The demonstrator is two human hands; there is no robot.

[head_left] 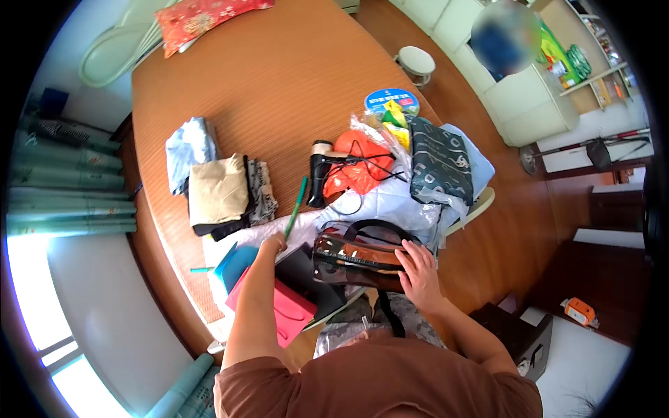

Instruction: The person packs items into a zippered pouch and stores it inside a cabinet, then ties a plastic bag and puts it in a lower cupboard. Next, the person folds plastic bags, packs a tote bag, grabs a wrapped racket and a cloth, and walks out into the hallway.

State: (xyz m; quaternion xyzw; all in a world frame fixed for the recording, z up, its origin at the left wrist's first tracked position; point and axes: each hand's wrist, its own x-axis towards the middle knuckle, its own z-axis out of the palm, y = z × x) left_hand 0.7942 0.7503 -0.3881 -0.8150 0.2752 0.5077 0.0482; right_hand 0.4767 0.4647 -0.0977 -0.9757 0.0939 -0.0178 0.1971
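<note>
1. Transparent brown-tinted bag [352, 256] with black straps lies just in front of the person's lap; what bears its weight is hidden.
2. Right hand [418, 272] rests on the bag's right end, fingers extended and parted; whether it also pinches the bag, I cannot tell.
3. Left hand [276, 242], beyond the bag's left end and apart from it, is closed around a slim green stick [296, 207].
4. Left of the bag, a black sheet-like item [322, 294] lies right beside it, then a pink bag [284, 311].
5. Beyond the bag, a black hair dryer [318, 174] and an orange-red plastic bag [362, 161] crowd that side.
6. Right of the bag, the bed [279, 76] ends near; far beyond the bag, its woven mat stretches wide toward a floral pillow [202, 19].
</note>
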